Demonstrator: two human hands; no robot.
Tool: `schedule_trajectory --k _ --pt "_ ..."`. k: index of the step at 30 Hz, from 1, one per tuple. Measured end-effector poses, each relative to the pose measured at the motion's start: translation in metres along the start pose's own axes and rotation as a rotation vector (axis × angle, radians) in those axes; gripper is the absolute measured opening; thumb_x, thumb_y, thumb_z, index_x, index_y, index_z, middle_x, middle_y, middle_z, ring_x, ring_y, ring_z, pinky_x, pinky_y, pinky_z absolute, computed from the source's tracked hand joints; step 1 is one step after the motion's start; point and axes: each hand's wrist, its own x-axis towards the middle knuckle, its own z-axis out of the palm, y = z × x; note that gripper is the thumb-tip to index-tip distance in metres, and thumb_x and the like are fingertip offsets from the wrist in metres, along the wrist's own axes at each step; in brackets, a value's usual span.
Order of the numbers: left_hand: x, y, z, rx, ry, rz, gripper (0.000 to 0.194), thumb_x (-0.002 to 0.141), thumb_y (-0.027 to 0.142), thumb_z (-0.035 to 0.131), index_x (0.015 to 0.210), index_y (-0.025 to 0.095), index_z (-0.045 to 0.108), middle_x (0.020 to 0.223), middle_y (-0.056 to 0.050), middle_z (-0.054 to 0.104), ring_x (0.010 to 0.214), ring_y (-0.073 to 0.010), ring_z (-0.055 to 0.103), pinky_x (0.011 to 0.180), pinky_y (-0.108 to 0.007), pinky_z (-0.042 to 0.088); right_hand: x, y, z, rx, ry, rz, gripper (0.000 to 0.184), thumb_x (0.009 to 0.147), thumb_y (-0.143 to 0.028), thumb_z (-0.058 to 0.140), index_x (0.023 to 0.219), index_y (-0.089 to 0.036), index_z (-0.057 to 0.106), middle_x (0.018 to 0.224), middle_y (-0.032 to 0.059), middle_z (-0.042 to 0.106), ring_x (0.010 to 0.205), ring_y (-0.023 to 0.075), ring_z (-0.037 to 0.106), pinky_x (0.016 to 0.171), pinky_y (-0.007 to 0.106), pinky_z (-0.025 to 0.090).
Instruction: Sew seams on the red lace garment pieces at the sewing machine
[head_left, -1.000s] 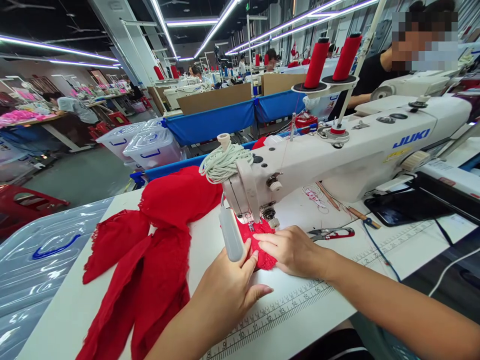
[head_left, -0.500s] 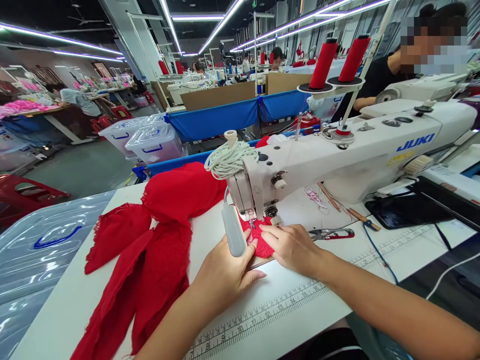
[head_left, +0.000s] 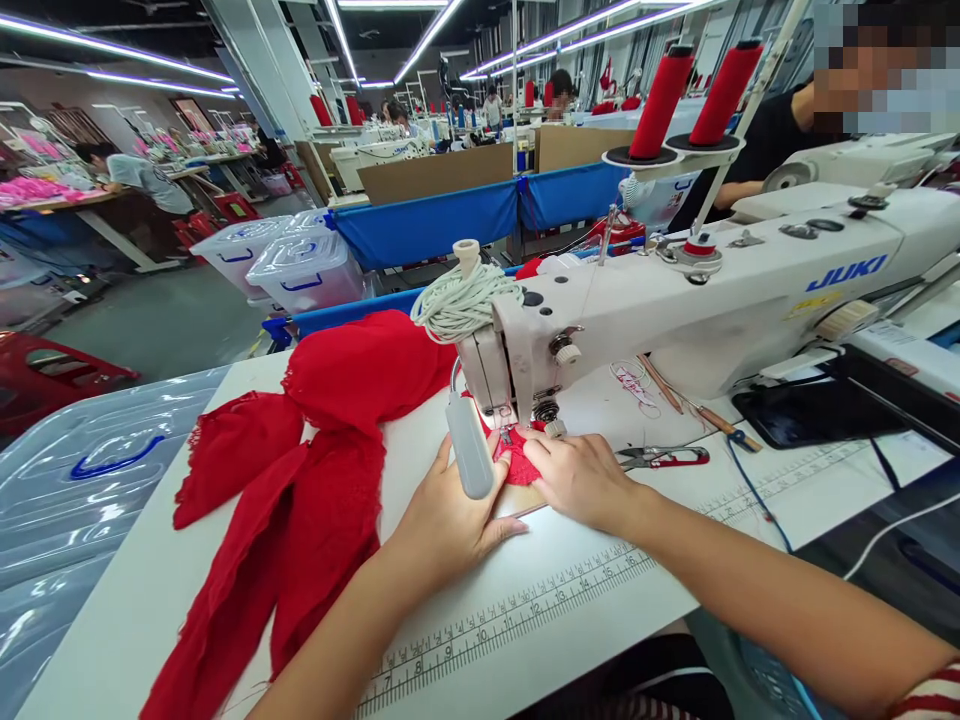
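A small red lace piece point(head_left: 520, 466) lies under the needle of a white JUKI sewing machine point(head_left: 697, 300). My left hand point(head_left: 450, 515) lies flat on the table just left of it, fingers stretched toward the lace behind a grey lamp tube point(head_left: 470, 455). On the lace's right side rests my right hand point(head_left: 581, 478), fingers pressed down on the fabric near the presser foot. A heap of red lace fabric point(head_left: 315, 470) trails off to the left across the white table point(head_left: 600, 590).
Red-handled thread snips point(head_left: 664, 458) and a dark phone point(head_left: 814, 415) lie right of the machine. Two red thread cones point(head_left: 694, 95) stand on top. A clear plastic bin lid point(head_left: 67, 490) sits left. A person in black sits behind the machine, and others work further back.
The lace piece has fed forward under the presser foot, so less of it shows. Both hands slid forward with it, closer to the needle.
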Motion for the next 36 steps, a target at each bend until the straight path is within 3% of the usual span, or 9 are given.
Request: schedule_trajectory --k 6,12,16,19,22,24,26,30,36 --pt "-0.001 -0.003 0.000 0.024 -0.061 0.044 0.053 0.088 0.061 0.038 0.108 0.016 0.058 0.119 -0.018 0.062 0.115 -0.0314 0.055 0.104 -0.054 0.035 0.001 0.008 0.002 -0.013 0.029 0.027 0.026 0.084 -0.022 0.046 0.104 -0.020 0.062 0.110 0.0081 0.070 0.076 0.0220 0.067 0.060 0.030 0.039" --pt "0.000 0.003 -0.014 0.017 -0.061 0.047 0.040 0.086 0.046 0.053 0.112 0.016 0.056 0.121 -0.017 0.061 0.114 -0.0315 0.055 0.099 -0.053 0.040 -0.002 0.012 0.001 -0.020 0.083 -0.059 0.027 0.081 -0.021 0.050 0.106 -0.020 0.061 0.107 0.0065 0.070 0.076 0.0214 0.066 0.055 0.029 0.035" --pt "-0.009 0.006 -0.044 0.133 -0.004 -0.196 0.018 0.083 0.034 0.060 0.086 0.017 0.056 0.077 -0.006 0.063 0.068 -0.0230 0.062 0.062 -0.037 0.051 -0.005 0.012 0.000 -0.001 0.144 -0.067 0.030 0.081 -0.025 0.054 0.110 -0.021 0.060 0.112 0.0067 0.069 0.073 0.0199 0.065 0.054 0.028 0.035" --pt "-0.019 0.011 -0.068 0.213 0.194 -0.313 0.012 0.089 0.030 0.051 0.089 0.018 0.051 0.079 -0.003 0.059 0.054 -0.0163 0.055 0.045 -0.028 0.042 -0.006 0.014 0.003 0.001 0.198 -0.088 0.030 0.081 -0.025 0.056 0.110 -0.022 0.061 0.113 0.0069 0.068 0.071 0.0181 0.064 0.052 0.027 0.034" --pt "-0.023 0.018 -0.078 0.258 0.401 -0.063 0.023 0.090 0.019 0.052 0.112 0.016 0.051 0.108 -0.012 0.063 0.081 -0.0207 0.065 0.064 -0.033 0.054 -0.007 0.015 0.007 -0.001 0.244 -0.132 0.023 0.083 -0.025 0.058 0.105 -0.022 0.063 0.111 0.0061 0.068 0.069 0.0158 0.063 0.051 0.026 0.032" --pt "-0.023 0.020 -0.076 0.323 0.456 0.145 0.035 0.087 0.009 0.054 0.122 0.016 0.051 0.117 -0.013 0.064 0.102 -0.0254 0.063 0.082 -0.041 0.055 -0.007 0.016 0.009 -0.002 0.266 -0.166 0.019 0.085 -0.027 0.057 0.102 -0.023 0.064 0.113 0.0045 0.067 0.070 0.0150 0.063 0.050 0.026 0.032" --pt "-0.023 0.020 -0.069 0.382 0.479 0.271 0.039 0.086 0.002 0.052 0.123 0.012 0.052 0.117 -0.013 0.067 0.108 -0.0260 0.062 0.089 -0.041 0.054 -0.008 0.017 0.009 0.000 0.269 -0.188 0.017 0.087 -0.028 0.056 0.101 -0.024 0.065 0.116 0.0032 0.066 0.072 0.0143 0.063 0.051 0.026 0.032" --pt "-0.021 0.018 -0.057 0.473 0.507 0.384 0.039 0.086 -0.001 0.049 0.125 0.000 0.050 0.112 -0.018 0.070 0.105 -0.0242 0.065 0.088 -0.035 0.057 -0.008 0.017 0.005 0.028 0.232 -0.180 0.017 0.087 -0.028 0.057 0.102 -0.024 0.065 0.120 0.0036 0.064 0.074 0.0139 0.063 0.052 0.025 0.034" --pt "-0.023 0.018 -0.050 0.406 0.465 0.355 0.055 0.085 -0.001 0.052 0.138 0.003 0.038 0.116 -0.018 0.068 0.111 -0.0241 0.062 0.093 -0.034 0.056 -0.008 0.017 0.000 0.047 0.159 -0.157 0.016 0.087 -0.027 0.057 0.101 -0.023 0.064 0.110 0.0041 0.067 0.079 0.0153 0.063 0.054 0.025 0.033"
